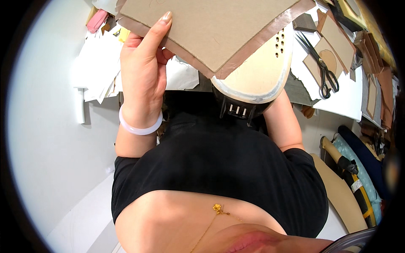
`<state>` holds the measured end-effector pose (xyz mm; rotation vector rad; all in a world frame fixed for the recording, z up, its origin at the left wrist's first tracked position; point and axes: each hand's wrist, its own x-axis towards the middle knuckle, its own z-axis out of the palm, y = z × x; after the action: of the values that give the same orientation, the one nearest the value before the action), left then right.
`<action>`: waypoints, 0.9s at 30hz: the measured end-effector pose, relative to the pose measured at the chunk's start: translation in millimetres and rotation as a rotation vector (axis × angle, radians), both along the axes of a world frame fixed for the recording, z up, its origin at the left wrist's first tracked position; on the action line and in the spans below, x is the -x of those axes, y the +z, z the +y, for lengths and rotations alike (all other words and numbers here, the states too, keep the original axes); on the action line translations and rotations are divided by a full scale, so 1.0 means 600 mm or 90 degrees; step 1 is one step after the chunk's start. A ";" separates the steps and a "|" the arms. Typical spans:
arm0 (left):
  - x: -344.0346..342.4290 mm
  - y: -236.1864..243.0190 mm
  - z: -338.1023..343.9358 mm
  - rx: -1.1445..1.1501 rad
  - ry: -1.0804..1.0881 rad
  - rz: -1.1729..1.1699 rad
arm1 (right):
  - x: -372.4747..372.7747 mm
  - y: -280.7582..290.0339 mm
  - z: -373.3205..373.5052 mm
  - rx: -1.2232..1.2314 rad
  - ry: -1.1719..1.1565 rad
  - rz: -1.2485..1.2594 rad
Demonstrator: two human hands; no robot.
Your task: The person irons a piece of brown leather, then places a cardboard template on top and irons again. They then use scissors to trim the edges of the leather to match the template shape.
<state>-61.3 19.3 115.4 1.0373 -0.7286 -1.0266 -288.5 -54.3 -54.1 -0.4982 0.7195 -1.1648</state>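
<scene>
My left hand [145, 61] is closed on the left edge of a flat beige panel [219, 29], thumb on top and fingers underneath. A shiny mauve-brown layer [261, 51] sticks out along the panel's lower edges. Below the panel's right side is an iron [253, 78] with its cream, holed soleplate facing up and three metal contacts at its black heel. The panel's corner overlaps the soleplate; I cannot tell if they touch. My right forearm [284, 122] leads up behind the iron, which hides my right hand; the iron appears held up by it.
Black-handled scissors [322, 67] lie on the right among brown and beige cut pieces [337, 40]. White paper sheets [99, 63] are piled at the left, near a pink item [97, 20]. Rolled materials [358, 168] stand at the lower right. A white wall [46, 126] borders the left.
</scene>
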 end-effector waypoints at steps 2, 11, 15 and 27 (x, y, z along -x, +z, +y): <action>-0.003 -0.001 0.002 0.004 -0.004 0.000 | 0.000 0.001 0.001 0.002 0.000 0.001; -0.023 -0.015 0.000 -0.011 0.004 -0.013 | 0.005 0.003 0.000 0.003 -0.006 0.007; -0.030 -0.025 -0.003 -0.020 0.017 -0.020 | 0.007 0.002 -0.001 0.002 -0.008 0.009; -0.009 -0.008 0.000 -0.009 -0.030 0.016 | 0.007 0.000 -0.004 0.001 -0.016 0.005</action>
<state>-55.7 19.2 110.7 1.0222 -0.7292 -1.0855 -292.8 -56.8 -53.9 -0.4966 0.7342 -1.1870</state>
